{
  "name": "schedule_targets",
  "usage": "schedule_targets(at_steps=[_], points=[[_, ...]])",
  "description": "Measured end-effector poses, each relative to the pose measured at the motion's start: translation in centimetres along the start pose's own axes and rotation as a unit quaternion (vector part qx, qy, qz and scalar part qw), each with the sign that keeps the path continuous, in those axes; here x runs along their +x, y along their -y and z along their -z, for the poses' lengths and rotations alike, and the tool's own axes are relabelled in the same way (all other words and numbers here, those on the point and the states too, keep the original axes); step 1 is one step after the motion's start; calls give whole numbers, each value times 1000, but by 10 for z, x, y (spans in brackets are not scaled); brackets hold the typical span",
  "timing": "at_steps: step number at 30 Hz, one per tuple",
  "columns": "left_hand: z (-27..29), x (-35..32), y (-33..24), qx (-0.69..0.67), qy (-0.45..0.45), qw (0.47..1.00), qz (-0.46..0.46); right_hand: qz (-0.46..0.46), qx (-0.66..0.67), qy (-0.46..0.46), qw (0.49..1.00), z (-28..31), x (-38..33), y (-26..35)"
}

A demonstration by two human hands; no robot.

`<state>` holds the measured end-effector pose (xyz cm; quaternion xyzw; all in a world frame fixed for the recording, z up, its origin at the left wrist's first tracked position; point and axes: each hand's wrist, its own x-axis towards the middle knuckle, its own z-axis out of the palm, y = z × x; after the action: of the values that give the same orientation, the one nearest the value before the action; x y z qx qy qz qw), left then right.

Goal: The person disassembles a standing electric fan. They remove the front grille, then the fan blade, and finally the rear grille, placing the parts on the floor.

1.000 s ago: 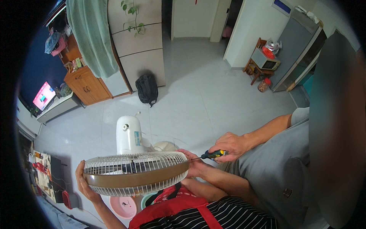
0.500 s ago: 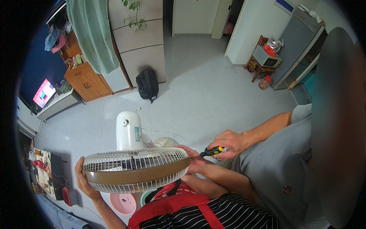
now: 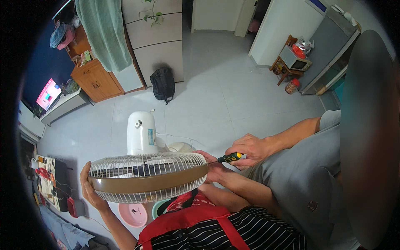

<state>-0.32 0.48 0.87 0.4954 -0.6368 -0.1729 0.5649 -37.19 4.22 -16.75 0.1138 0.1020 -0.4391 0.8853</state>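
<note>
Left hand [image 3: 89,188]: clamped on the left edge of the fan head [image 3: 148,177], fingers curled up around the brown band, thumb side hidden behind it. Forearm runs down to the lower edge.

Right hand [image 3: 211,166]: on the opposite, right edge of the fan head. Fingers bent over the top of the wire grille, palm against the rim. The hand closes on the rim, though the underside of the grip is hidden.

Fan head: held between the two hands, lying nearly flat with the white grille facing up and the brown band around its side. It sits in front of the chest, above a red apron [image 3: 196,214] over a striped shirt. Dark blades show through the wires.

Second person sits at the right, in grey shorts. Their hand [image 3: 250,150] is fisted round a screwdriver [image 3: 230,158] with a black-and-yellow handle. The shaft points left toward the fan rim, tip just beside the right hand. Cannot tell whether the tip touches the rim.

Behind the fan head stands a white column [image 3: 141,132], upright on the tiled floor [image 3: 216,96], with a pale rounded part just to its right.

Around:
- pink basin [image 3: 133,213] on the floor below the fan head
- black backpack [image 3: 163,83] against pale cupboard doors, well apart from the hands
- green towel [image 3: 104,33] hanging above a wooden cabinet [image 3: 96,79]
- lit screen [image 3: 48,93] at far left
</note>
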Motion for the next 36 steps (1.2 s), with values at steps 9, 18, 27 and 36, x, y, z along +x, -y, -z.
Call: schedule_targets(at_steps=[9, 18, 27, 36], points=[[-3, 3, -5, 37, 9, 999, 11, -14, -3, 94, 996, 6, 4, 4], [-4, 3, -18, 29, 1, 999, 37, 58, -35, 32, 997, -25, -3, -12], [31, -34, -4, -44, -126, 990, -41, 168, -962, 180, 121, -157, -92, 38], [108, -308, 135, 128, 349, 712, 596, -20, -986, 102, 132, -165, -90, 41]])
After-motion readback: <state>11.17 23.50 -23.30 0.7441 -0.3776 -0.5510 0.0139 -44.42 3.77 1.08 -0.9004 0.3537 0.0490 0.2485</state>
